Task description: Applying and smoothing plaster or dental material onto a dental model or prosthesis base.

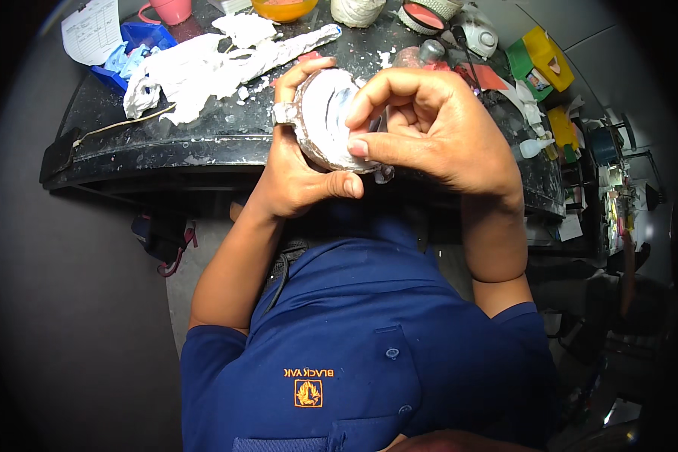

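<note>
In my left hand (290,169) is a round metal flask (328,124) filled with white plaster, tilted so its face turns up toward me. The fingers wrap round its far left side and the thumb lies along its near edge. A metal lug caked with plaster sticks out at the left of its rim. Curled over the right part of the plaster is my right hand (437,132), with thumb and forefinger brought close together at the surface. Whatever may be between those fingertips is hidden from view. The flask is held up over the table's front edge.
White plaster-smeared cloth or paper (196,71) lies on the black table (226,128) among crumbs. Behind are a blue tray (147,34), a pink mug (175,9), an orange bowl (285,9) and a white pot (356,10). A white device (481,38) stands back right.
</note>
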Tool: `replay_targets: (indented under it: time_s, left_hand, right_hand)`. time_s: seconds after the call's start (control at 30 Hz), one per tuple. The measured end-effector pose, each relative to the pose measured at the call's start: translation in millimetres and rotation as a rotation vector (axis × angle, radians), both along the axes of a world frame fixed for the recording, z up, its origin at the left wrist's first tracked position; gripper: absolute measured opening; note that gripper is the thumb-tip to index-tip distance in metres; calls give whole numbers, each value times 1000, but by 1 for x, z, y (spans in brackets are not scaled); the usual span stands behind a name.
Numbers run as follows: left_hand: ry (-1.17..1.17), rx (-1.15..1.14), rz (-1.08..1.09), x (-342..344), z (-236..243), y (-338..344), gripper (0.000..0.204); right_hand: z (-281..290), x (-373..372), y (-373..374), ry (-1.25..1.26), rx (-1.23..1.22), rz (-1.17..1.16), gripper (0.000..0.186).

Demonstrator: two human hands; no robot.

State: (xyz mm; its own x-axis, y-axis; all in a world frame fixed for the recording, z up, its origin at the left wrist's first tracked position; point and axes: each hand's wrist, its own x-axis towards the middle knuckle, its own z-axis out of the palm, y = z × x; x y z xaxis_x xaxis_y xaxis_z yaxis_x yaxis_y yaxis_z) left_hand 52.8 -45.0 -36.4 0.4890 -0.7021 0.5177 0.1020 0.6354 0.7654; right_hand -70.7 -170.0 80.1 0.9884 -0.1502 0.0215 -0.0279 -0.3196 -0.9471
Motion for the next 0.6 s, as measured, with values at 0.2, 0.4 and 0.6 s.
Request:
replay_targets:
  time_s: [0.2, 0.4, 0.6]
  left_hand:
    - [-18, -19, 26, 1, -1, -1, 129]
    - [-67, -19, 24, 4, -3, -4, 128]
    - [-62, -51, -7, 4, -5, -6, 127]
  right_hand:
    - [-1, 0, 1, 6, -3, -6, 14]
    - [0, 2, -1, 23, 35, 13, 15]
    - [0, 2, -3, 8, 43, 44, 16]
